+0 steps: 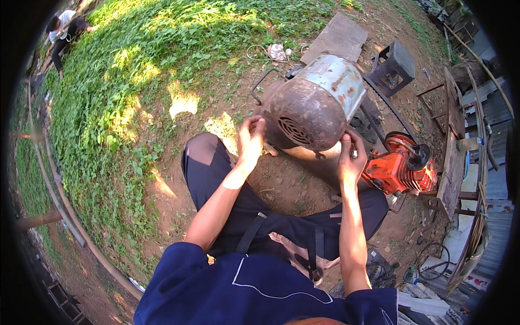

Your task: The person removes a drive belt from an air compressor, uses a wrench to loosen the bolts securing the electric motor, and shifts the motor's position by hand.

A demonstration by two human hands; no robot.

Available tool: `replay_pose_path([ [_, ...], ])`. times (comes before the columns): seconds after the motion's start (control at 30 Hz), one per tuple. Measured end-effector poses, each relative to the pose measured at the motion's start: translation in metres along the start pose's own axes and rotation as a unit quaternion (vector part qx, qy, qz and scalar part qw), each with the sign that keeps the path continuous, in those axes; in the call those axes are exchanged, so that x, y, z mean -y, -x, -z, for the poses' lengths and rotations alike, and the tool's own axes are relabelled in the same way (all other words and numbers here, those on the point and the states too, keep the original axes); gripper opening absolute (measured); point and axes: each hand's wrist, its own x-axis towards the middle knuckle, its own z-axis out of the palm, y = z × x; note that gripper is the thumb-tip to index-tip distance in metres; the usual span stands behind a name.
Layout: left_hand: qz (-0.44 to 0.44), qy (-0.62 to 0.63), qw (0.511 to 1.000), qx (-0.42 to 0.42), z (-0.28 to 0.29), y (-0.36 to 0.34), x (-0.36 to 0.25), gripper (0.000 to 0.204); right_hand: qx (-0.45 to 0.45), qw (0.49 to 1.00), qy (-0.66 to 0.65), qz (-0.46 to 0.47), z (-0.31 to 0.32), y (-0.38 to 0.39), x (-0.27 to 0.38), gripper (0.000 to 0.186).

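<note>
An electric motor lies in front of me, with a rusty brown end cover and a pale blue-green body. Slots form a round vent on the cover's near face. My left hand is beside the cover's left edge, fingers raised and slightly apart, holding nothing visible. My right hand is at the cover's lower right edge, its thumb and fingers bent close together. Whatever sits between them is too small to make out. Right of that hand is an orange compressor pump with cooling fins. A black belt runs between motor and pump.
A dark plastic stool and a flat board stand beyond the motor. Green plants cover the ground at left. A wooden frame and corrugated sheets border the right. Another person crouches at the far left.
</note>
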Motion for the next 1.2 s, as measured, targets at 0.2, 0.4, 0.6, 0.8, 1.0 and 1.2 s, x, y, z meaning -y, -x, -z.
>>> replay_pose_path([
  [0.2,0.030,0.066,0.997,-0.019,0.005,-0.057,-0.034,0.028,-0.081,0.978,0.118,0.152,-0.010,-0.012,0.045,0.032],
  [0.4,-0.073,-0.100,0.992,-0.037,0.012,-0.064,-0.001,0.021,-0.032,0.936,0.249,0.246,-0.046,-0.031,0.104,0.029],
  [0.6,-0.331,-0.233,0.913,0.045,0.008,-0.056,0.000,0.032,-0.029,0.931,0.238,0.277,-0.058,-0.035,0.099,0.027],
  [0.8,-0.304,-0.210,0.926,0.077,0.001,-0.058,0.010,0.035,-0.039,0.937,0.214,0.274,-0.059,-0.034,0.093,0.035],
  [1.0,-0.330,-0.193,0.922,0.056,-0.003,-0.069,0.025,0.025,-0.043,0.934,0.235,0.266,-0.057,-0.033,0.090,0.044],
  [1.2,-0.343,-0.162,0.925,0.029,-0.009,-0.068,0.031,0.023,-0.051,0.942,0.228,0.242,-0.056,-0.030,0.089,0.048],
])
